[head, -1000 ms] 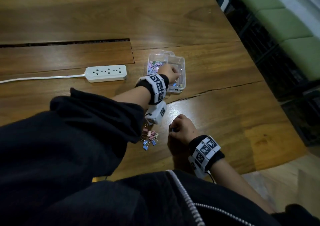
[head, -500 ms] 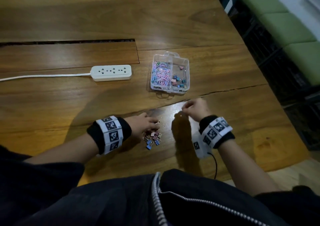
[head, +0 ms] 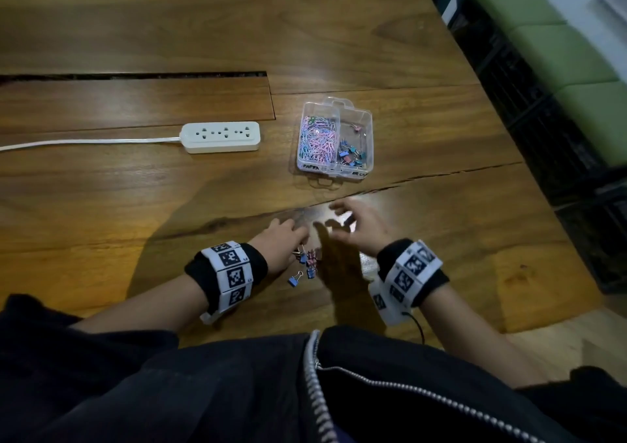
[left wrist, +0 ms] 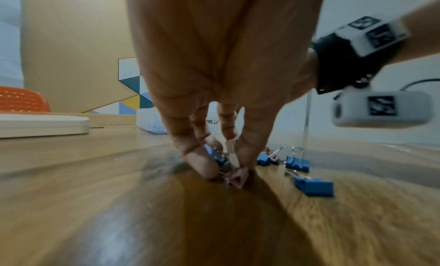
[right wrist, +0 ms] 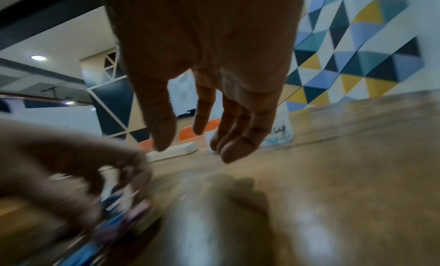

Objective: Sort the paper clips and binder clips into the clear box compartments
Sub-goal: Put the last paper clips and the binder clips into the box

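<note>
The clear box point(head: 368, 116) stands mid-table; pastel paper clips point(head: 317, 140) fill its left compartment and several binder clips point(head: 351, 155) lie in its right one. Near the front edge lies a small pile of blue and pink binder clips point(head: 308, 264). My left hand point(head: 298, 244) is down on that pile, and its thumb and fingers pinch binder clips point(left wrist: 220, 157) against the wood in the left wrist view point(left wrist: 226, 168). More blue clips point(left wrist: 314, 186) lie loose to its right. My right hand point(head: 339, 217) hovers beside the pile with fingers spread, holding nothing point(right wrist: 190, 151).
A white power strip point(head: 222, 137) with its cable lies left of the box. A long slot point(head: 135, 76) cuts the table behind it, and a crack point(head: 441, 174) runs across in front of the box. Green benches point(head: 576, 69) stand past the table's right edge.
My left hand has come back from the box to the pile and closed its fingers on clips. My right hand rose from the pile, moved forward, then spread its fingers.
</note>
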`<state>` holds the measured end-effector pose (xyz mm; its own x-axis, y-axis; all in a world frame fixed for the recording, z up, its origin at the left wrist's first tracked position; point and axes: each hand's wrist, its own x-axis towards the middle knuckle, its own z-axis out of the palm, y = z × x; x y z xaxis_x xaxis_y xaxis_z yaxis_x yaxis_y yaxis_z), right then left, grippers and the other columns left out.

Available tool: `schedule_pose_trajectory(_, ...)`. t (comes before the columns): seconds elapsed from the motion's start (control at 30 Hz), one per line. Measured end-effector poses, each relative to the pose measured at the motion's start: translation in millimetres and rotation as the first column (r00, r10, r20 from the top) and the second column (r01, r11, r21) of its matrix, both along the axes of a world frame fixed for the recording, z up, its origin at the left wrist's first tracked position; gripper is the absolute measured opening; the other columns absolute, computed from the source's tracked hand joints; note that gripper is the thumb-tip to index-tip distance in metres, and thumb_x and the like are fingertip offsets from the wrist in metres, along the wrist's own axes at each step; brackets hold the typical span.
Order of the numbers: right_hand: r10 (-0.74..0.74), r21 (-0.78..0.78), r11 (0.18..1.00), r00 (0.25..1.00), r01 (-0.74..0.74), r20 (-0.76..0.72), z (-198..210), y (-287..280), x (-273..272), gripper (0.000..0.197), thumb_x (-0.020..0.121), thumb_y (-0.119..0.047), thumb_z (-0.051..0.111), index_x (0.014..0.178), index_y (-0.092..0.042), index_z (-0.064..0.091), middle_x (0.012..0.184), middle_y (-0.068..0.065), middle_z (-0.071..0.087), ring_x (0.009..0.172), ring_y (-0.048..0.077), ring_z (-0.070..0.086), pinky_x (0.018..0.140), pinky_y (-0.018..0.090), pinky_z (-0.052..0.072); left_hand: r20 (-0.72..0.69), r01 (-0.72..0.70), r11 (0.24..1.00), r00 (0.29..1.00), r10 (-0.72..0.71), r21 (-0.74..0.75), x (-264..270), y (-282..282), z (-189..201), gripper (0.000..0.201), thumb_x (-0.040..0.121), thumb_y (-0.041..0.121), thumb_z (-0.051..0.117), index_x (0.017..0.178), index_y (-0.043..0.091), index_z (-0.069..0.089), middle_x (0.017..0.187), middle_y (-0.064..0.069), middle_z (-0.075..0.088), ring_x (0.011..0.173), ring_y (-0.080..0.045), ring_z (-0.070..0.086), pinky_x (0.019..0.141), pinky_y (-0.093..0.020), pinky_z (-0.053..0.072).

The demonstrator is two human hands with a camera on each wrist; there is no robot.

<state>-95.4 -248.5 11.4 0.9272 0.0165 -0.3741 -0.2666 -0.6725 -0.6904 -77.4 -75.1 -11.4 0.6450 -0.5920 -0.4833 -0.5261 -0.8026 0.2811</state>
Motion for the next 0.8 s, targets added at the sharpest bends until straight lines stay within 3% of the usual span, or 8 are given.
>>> schedule_pose_trajectory(0.1,0.203,-0.170,0.960,0.972,-0.221,-0.116,-14.5,14.8,-20.1,0.073,0.070,-0.025,0.076,0.133,-0.021,0.040,0.136,0.007,0.037,0.125,0.022,0.035,0.102,0.033,0.035,-0.011,-0.058,0.997,0.998,0.057,-0.056,-2.0,0.9,-0.7,0.041,0.089,0.015,0.051,0.128,0.020,0.039,0.128,-0.009,0.045,0.116,-0.030,0.041,0.095,-0.037,0.040)
schedule_pose_trajectory(0.17,0.273,-0.276,0.915,0.956,-0.293,-0.110,-19.2,24.0,-27.4,0.080,0.068,-0.034,0.077,0.136,-0.023,0.037,0.138,0.007,0.032,0.128,0.023,0.029,0.106,0.036,0.031,-0.015,-0.075,0.994,0.997,0.074,-0.074,-3.8,1.0,-0.8,0.045,0.090,0.014,0.049,0.132,0.023,0.036,0.128,-0.008,0.045,0.115,-0.030,0.042,0.093,-0.037,0.040)
schedule_pose_trajectory(0.27,0.250,-0.320,0.910,0.964,-0.265,-0.088,-25.6,33.9,-32.0,0.072,0.068,-0.032,0.077,0.130,-0.018,0.042,0.132,0.008,0.035,0.122,0.024,0.032,0.102,0.034,0.035,0.010,-0.057,0.996,0.998,0.058,-0.065,-7.9,0.8,-2.2,0.044,0.091,0.014,0.044,0.134,0.024,0.035,0.126,-0.010,0.046,0.113,-0.032,0.043,0.092,-0.038,0.041)
schedule_pose_trajectory(0.43,0.222,-0.256,0.940,0.974,-0.224,-0.040,-33.0,39.5,-37.3,0.044,0.078,-0.007,0.064,0.121,-0.008,0.052,0.118,0.012,0.044,0.109,0.027,0.047,0.094,0.030,0.041,0.036,-0.092,0.985,0.994,0.099,-0.148,-15.7,3.9,-4.8,0.032,0.090,0.014,0.046,0.122,0.017,0.047,0.119,-0.010,0.045,0.105,-0.029,0.048,0.086,-0.036,0.044)
schedule_pose_trajectory(0.5,0.182,-0.233,0.954,0.982,-0.189,-0.051,-33.0,38.1,-37.1,0.039,0.079,-0.005,0.063,0.117,-0.006,0.054,0.116,0.012,0.047,0.108,0.026,0.049,0.093,0.028,0.042,0.033,-0.109,0.976,0.993,0.117,-0.190,-16.8,6.1,-5.5,0.029,0.088,0.013,0.048,0.117,0.015,0.050,0.116,-0.009,0.046,0.102,-0.028,0.049,0.085,-0.036,0.044)
schedule_pose_trajectory(0.6,0.115,-0.196,0.973,0.992,-0.122,-0.046,-29.3,35.4,-35.5,0.028,0.078,-0.008,0.065,0.104,-0.004,0.060,0.099,0.005,0.045,0.102,0.024,0.052,0.082,0.022,0.040,0.021,-0.149,0.954,0.987,0.160,-0.259,-15.3,8.9,-5.7,0.022,0.085,0.012,0.051,0.107,0.014,0.052,0.108,-0.006,0.053,0.098,-0.025,0.052,0.079,-0.031,0.042)
schedule_pose_trajectory(0.7,0.080,-0.199,0.976,0.996,-0.087,-0.041,-26.2,32.3,-34.5,0.023,0.077,-0.009,0.066,0.099,-0.004,0.060,0.094,-0.001,0.041,0.098,0.022,0.051,0.080,0.022,0.040,-0.046,-0.214,0.929,0.977,0.210,-0.301,-8.9,10.5,-3.3,0.018,0.083,0.011,0.056,0.101,0.013,0.054,0.102,-0.004,0.058,0.091,-0.020,0.053,0.075,-0.026,0.040)
schedule_pose_trajectory(0.8,0.039,-0.228,0.973,0.999,-0.045,-0.032,-25.6,24.4,-34.0,0.016,0.078,-0.008,0.063,0.094,-0.003,0.061,0.095,0.000,0.042,0.092,0.018,0.047,0.077,0.022,0.039,-0.206,-0.376,0.848,0.925,0.320,-0.373,4.5,7.0,4.3,0.018,0.081,0.008,0.063,0.097,0.013,0.056,0.094,0.000,0.059,0.086,-0.014,0.055,0.069,-0.018,0.042)
